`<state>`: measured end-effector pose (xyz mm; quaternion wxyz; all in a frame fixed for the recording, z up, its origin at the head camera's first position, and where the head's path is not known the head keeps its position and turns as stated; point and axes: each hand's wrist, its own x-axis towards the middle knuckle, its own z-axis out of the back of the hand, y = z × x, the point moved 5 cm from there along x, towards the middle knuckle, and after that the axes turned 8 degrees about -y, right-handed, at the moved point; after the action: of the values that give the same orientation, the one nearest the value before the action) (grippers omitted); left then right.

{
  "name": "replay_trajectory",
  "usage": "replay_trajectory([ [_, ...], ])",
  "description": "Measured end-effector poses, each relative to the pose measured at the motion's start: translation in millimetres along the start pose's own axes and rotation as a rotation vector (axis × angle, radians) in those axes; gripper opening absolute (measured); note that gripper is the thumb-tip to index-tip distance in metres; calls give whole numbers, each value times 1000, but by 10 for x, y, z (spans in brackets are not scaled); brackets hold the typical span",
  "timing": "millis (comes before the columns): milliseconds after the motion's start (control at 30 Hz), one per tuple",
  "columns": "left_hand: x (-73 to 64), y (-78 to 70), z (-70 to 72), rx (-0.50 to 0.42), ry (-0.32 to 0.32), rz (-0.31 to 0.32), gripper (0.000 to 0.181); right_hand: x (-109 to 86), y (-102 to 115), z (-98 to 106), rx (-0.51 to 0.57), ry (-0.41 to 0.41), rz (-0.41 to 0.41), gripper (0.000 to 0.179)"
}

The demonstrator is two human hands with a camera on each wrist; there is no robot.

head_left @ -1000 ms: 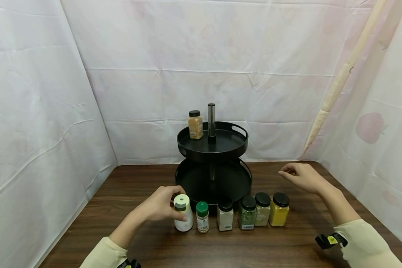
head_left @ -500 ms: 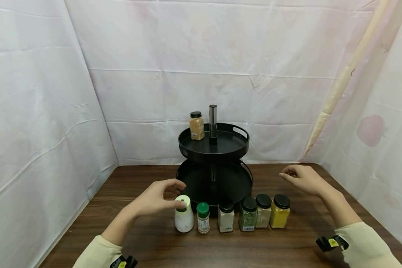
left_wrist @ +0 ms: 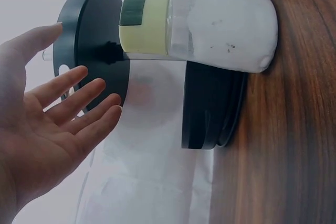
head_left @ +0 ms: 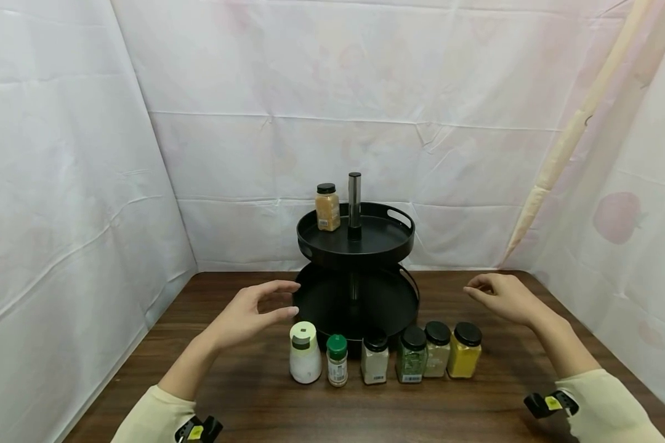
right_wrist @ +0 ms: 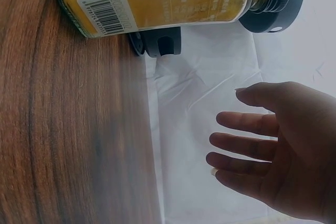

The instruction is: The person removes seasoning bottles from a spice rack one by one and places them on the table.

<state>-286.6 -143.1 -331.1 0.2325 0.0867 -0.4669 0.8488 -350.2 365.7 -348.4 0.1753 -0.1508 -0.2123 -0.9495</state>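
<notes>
My left hand (head_left: 250,312) hovers at the left of the black two-tier tray stand (head_left: 356,255), fingers extended and thumb apart, holding nothing. Just below and right of it stands a white bottle with a pale green cap (head_left: 305,357); the left wrist view shows that shaker bottle (left_wrist: 220,30) full of white powder, apart from the fingers. My right hand (head_left: 501,298) is raised over the table's right side with fingers loosely bent and nothing in them. Nearest to it is the jar of yellow powder (head_left: 465,354), its barcode label turned to the right wrist camera.
Along the stand's front are a small green-capped shaker (head_left: 337,363), a black-lidded jar of pale powder (head_left: 375,363), a jar of green herbs (head_left: 412,360) and another black-lidded jar (head_left: 436,354). A jar of tan powder (head_left: 327,212) stands on the upper tier. White cloth (head_left: 227,154) encloses the table.
My left hand has let go of the white bottle's cap and moved up and left, its fingers spreading. The bottle stays in place. The right hand has hardly moved.
</notes>
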Motion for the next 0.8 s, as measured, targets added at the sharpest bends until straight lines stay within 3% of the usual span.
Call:
replay_trajectory([
  [567,3,-20,41,8,-41,2,45,12,9,-4,6,8,-5,37],
  [800,108,-99,97,46,-46,-34,41,-14,-8,16,-8,5,-22,40],
])
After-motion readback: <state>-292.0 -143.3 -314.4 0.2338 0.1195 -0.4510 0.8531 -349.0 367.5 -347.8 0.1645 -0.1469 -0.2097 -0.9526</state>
